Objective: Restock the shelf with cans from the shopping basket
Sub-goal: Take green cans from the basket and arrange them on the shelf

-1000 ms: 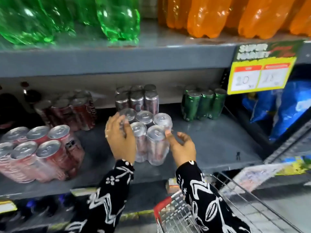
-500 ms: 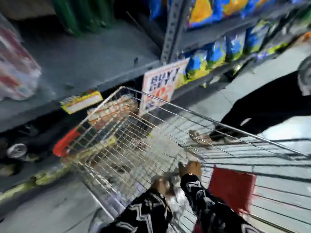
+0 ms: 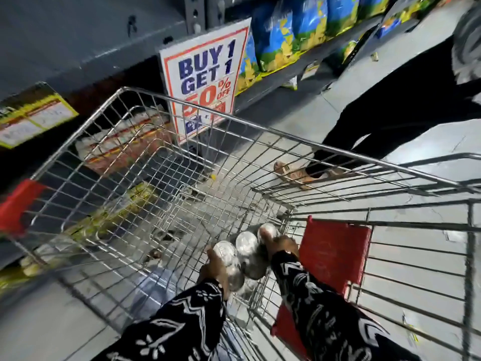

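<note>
A wire shopping cart [image 3: 145, 157] with red corner guards fills the view. Deep in its near corner stands a pack of silver-topped cans [image 3: 246, 247]. My left hand [image 3: 217, 269] presses against the pack's left side and my right hand [image 3: 282, 244] against its right side, so both hands clasp the pack between them. Both sleeves are black with a white pattern. The grey shelf [image 3: 65, 43] lies at the upper left.
A "Buy 1 get 1" sign [image 3: 205, 82] hangs off the shelf edge behind the cart. Blue and yellow snack bags [image 3: 291, 29] fill the lower shelf to the right. Another person's sandalled foot [image 3: 296, 173] and dark trouser leg stand beyond the cart. A red flap [image 3: 333, 254] sits right of my hands.
My hands left the cans on the shelf and went down into the cart. The view swung from the shelf to the cart. My hands now clasp a can pack there.
</note>
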{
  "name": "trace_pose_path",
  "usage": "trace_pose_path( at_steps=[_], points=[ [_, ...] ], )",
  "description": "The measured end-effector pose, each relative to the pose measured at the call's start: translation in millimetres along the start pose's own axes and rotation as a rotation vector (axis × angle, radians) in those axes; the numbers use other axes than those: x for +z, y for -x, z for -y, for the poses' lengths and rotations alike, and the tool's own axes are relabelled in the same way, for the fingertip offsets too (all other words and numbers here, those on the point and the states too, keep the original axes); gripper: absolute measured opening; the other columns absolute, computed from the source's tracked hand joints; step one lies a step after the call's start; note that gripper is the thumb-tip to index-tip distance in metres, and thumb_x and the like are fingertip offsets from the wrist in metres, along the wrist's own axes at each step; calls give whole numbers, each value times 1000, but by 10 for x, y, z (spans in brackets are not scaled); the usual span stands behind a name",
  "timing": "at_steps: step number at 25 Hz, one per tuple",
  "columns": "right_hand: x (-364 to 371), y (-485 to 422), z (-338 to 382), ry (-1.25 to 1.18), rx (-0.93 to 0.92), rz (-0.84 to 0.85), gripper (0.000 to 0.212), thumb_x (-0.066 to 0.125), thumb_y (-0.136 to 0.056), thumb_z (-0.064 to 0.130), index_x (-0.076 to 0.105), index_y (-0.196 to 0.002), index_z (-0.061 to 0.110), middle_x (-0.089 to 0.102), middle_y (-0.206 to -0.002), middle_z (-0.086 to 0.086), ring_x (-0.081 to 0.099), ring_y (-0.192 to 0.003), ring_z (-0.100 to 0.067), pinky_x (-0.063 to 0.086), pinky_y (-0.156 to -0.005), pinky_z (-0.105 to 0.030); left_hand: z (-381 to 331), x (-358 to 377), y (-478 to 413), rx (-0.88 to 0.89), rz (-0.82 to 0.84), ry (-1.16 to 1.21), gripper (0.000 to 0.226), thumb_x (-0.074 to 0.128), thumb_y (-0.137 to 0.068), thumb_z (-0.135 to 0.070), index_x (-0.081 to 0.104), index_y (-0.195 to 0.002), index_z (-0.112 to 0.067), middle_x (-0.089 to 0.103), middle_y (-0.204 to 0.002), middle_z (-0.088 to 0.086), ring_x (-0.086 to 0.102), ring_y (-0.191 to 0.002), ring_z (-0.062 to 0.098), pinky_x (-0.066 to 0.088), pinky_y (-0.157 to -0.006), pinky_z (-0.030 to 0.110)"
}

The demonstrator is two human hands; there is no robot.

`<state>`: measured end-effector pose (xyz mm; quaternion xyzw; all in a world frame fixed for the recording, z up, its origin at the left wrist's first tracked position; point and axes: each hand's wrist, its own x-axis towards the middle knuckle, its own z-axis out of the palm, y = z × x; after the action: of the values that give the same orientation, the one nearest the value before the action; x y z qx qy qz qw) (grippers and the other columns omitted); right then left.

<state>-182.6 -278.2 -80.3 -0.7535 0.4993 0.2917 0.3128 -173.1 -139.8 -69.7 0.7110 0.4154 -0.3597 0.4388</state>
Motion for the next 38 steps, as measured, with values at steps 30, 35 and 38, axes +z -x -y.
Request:
trace_pose_path(
  at_steps=[30,35,38],
  points=[
    [-1140,2164,4512,-380,-646,-300,57,51,-86,50,64,-114,2,60,-127,-23,54,-120,-37,44,-98,-37,-3902,-3615,866,673,-425,-205,44,35,-98,-22,49,-134,-1,50,-141,20,48,-131,33,39,-106,37],
    [-630,2173,4327,-927,-729,-303,51,53,-88,44,56,-114,1,57,-123,-23,54,-114,-35,40,-91,-36,-3507,-3414,699,794,-318,359,50,29,-101,-36,50,-133,-4,53,-137,20,49,-127,34,36,-107,36],
    [-246,2256,4244,-1055,-767,-272,64,52,-88,47,43,-133,3,47,-139,-21,46,-129,-32,37,-107,-41,-3363,-3337,664,842,-223,454,52,29,-98,-46,45,-138,-18,48,-144,9,44,-133,26,29,-111,32]
  ],
)
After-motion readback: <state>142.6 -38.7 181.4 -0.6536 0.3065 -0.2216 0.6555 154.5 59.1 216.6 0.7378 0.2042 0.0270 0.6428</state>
